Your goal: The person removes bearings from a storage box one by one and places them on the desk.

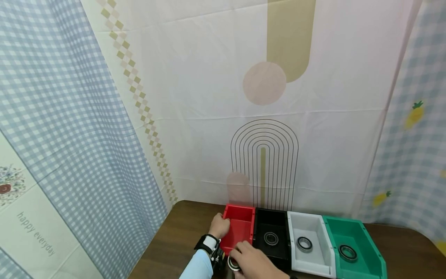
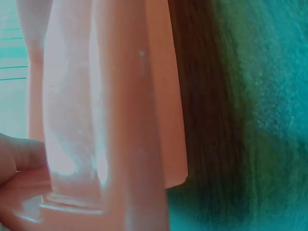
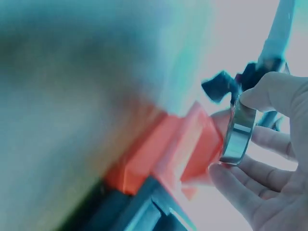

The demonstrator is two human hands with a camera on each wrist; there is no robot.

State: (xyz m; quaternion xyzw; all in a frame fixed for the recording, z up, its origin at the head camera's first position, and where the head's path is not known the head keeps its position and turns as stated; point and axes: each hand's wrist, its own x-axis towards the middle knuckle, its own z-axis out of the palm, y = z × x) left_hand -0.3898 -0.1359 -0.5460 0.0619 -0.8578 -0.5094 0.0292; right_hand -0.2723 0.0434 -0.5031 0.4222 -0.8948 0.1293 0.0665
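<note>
Head view showed four bins in a row at the lower middle of the frame on a brown table (image 1: pixel 181 232): red bin (image 1: pixel 240 228), black bin (image 1: pixel 271 236), white bin (image 1: pixel 308 244), green bin (image 1: pixel 352 248), left to right, touching side by side. Black, white and green each had one metal ring lying flat inside; the red bin's visible floor was bare. Left hand (image 1: pixel 218 226) gripped the red bin's left wall, fingers curled over the rim; a watch band sat on that wrist. Right hand (image 1: pixel 254 261) was at the bottom edge, just in front of the red bin's near end, holding a bearing ring (image 1: pixel 232 264), mostly covered by the hand here. Right wrist view gave what head view hid: the ring (image 3: pixel 238 130) was pinched on edge between thumb and fingertips (image 3: pixel 226 178), upright, silver, with the red bin (image 3: pixel 168 154) beside it at center and the black bin's corner at lower center. Left wrist view was close and blurred, mostly the red bin's wall (image 2: pixel 130 110) filling the left half, one finger (image 2: pixel 19 154) against it at lower left, table at right. Patterned cloth backdrop (image 1: pixel 265 97) behind the bins
</note>
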